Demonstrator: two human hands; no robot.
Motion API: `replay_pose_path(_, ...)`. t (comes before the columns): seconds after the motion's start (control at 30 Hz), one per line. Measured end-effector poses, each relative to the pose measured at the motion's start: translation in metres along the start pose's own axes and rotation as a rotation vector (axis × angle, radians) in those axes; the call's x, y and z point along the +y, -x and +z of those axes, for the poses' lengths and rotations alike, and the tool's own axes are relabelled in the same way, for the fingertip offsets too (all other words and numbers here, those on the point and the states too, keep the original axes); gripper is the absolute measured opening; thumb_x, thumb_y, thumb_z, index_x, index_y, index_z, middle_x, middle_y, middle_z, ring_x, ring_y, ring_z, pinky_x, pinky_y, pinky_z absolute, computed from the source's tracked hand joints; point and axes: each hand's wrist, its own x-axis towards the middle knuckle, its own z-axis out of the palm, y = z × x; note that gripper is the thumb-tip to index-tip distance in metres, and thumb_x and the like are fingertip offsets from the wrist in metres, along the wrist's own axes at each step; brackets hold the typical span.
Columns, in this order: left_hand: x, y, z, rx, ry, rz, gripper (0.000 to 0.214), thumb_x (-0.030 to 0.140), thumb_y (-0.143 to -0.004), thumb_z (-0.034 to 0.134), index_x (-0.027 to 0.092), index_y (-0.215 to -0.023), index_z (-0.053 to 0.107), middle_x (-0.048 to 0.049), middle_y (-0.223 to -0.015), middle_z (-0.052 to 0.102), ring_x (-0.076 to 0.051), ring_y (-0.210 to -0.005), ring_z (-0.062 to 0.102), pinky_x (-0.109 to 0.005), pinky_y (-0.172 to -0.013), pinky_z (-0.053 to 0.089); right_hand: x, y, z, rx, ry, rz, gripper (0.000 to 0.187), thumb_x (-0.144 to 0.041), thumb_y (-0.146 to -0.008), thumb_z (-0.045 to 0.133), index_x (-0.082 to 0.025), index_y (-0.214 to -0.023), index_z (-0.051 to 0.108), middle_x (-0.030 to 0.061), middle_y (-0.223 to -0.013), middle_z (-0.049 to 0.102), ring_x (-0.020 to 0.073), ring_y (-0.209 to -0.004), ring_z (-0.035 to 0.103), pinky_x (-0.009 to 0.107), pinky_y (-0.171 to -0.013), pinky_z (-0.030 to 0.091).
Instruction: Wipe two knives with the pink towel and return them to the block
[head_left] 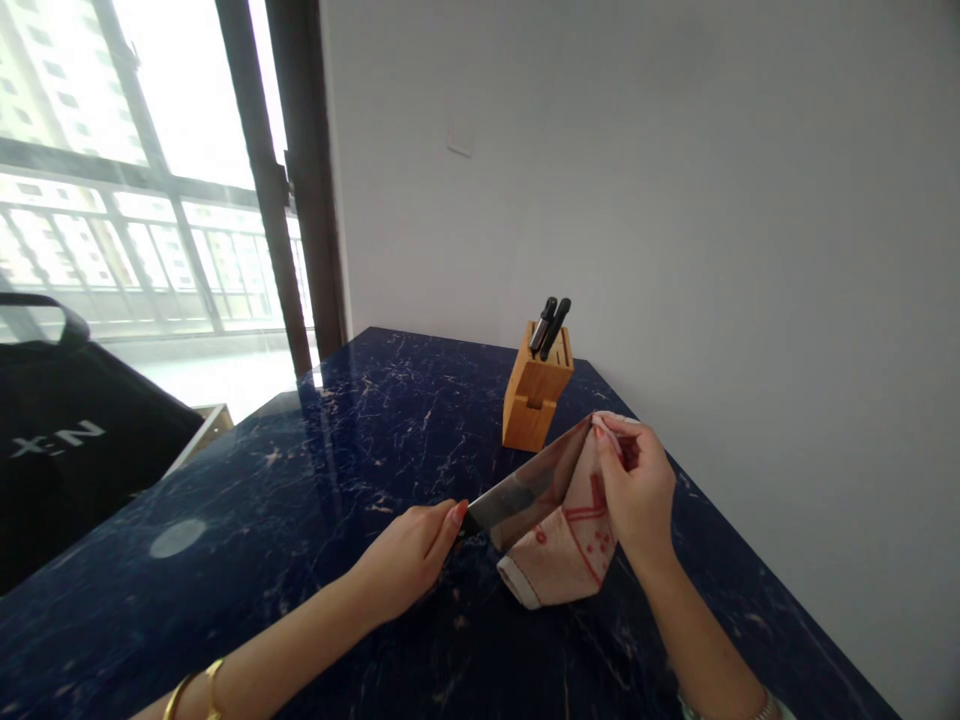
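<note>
My left hand is closed round the black handle of a broad-bladed kitchen knife. The blade slants up to the right, above the table. In my right hand a pink cloth with red markings is pinched at the blade's far end. The cloth hangs down behind and below the blade, its lower part folded. Part of the blade's tip is covered by the cloth and fingers. Just beyond the blade stands a wooden knife block with two black-handled knives in its top.
The dark blue marbled table runs along a pale wall on the right. A black bag with white lettering is at the left, beside the table. Behind it is a glazed door with a dark frame.
</note>
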Motion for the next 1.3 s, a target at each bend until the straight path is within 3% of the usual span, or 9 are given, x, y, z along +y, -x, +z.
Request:
replay_pose_path(0.37, 0.000, -0.001, -0.001, 0.033, 0.092, -0.050, 0.048, 0.046, -0.090, 0.017, 0.020, -0.067, 0.050, -0.0005, -0.055, 0.057, -0.015, -0.051, 0.054, -0.023, -0.050, 0.037, -0.030, 0.025, 0.023, -0.293, 0.004, -0.168, 0.010, -0.019, -0.082, 0.048, -0.022, -0.089, 0.055, 0.0055, -0.092, 0.059, 0.0190, -0.090, 0.055, 0.038, -0.083, 0.045)
replay_pose_path(0.57, -0.002, -0.001, 0.001, 0.009, 0.017, -0.014, 0.046, 0.042, -0.091, 0.016, 0.019, -0.069, 0.049, -0.0004, -0.058, 0.056, -0.015, -0.053, 0.053, -0.023, -0.054, 0.037, -0.014, 0.007, 0.008, -0.111, 0.070, -0.105, 0.010, -0.022, -0.081, 0.051, -0.019, -0.089, 0.057, 0.0059, -0.093, 0.061, 0.0187, -0.092, 0.056, 0.039, -0.086, 0.044)
replay_pose_path(0.7, -0.003, 0.000, 0.004, 0.004, -0.048, 0.004, 0.045, 0.040, -0.091, 0.015, 0.019, -0.070, 0.049, -0.0011, -0.063, 0.057, -0.015, -0.059, 0.055, -0.024, -0.060, 0.038, -0.005, -0.004, -0.004, -0.001, -0.002, -0.008, 0.014, -0.027, -0.080, 0.053, -0.018, -0.090, 0.057, 0.0076, -0.097, 0.063, 0.0198, -0.093, 0.058, 0.041, -0.086, 0.044)
replay_pose_path(0.9, -0.009, -0.001, 0.010, 0.091, -0.100, -0.026, 0.047, 0.041, -0.092, 0.014, 0.020, -0.071, 0.050, -0.0009, -0.062, 0.057, -0.016, -0.060, 0.056, -0.024, -0.061, 0.037, -0.013, -0.005, -0.009, 0.138, -0.105, 0.032, 0.014, -0.028, -0.076, 0.057, -0.017, -0.086, 0.055, 0.0086, -0.095, 0.063, 0.0207, -0.090, 0.060, 0.041, -0.083, 0.045)
replay_pose_path(1.0, -0.013, -0.002, 0.013, 0.117, -0.135, -0.036, 0.046, 0.041, -0.092, 0.013, 0.020, -0.072, 0.050, -0.0015, -0.063, 0.058, -0.016, -0.061, 0.057, -0.025, -0.061, 0.037, -0.023, 0.000, -0.005, 0.119, -0.129, 0.020, 0.012, -0.026, -0.076, 0.057, -0.018, -0.085, 0.054, 0.0078, -0.095, 0.062, 0.0203, -0.089, 0.060, 0.041, -0.082, 0.046)
replay_pose_path(1.17, -0.012, -0.001, 0.013, 0.085, -0.177, -0.008, 0.044, 0.041, -0.091, 0.015, 0.021, -0.070, 0.048, -0.0019, -0.064, 0.058, -0.016, -0.060, 0.056, -0.024, -0.059, 0.036, -0.029, 0.004, 0.003, -0.031, -0.060, -0.029, 0.012, -0.026, -0.080, 0.053, -0.019, -0.088, 0.056, 0.0071, -0.095, 0.061, 0.0200, -0.093, 0.058, 0.042, -0.086, 0.044)
replay_pose_path(1.3, -0.007, 0.000, 0.009, 0.040, -0.126, 0.004, 0.043, 0.040, -0.091, 0.015, 0.020, -0.069, 0.047, -0.0014, -0.063, 0.057, -0.015, -0.058, 0.054, -0.023, -0.058, 0.036, -0.023, 0.000, 0.001, 0.016, 0.020, -0.033, 0.014, -0.026, -0.080, 0.053, -0.018, -0.090, 0.057, 0.0073, -0.096, 0.061, 0.0201, -0.093, 0.057, 0.042, -0.087, 0.044)
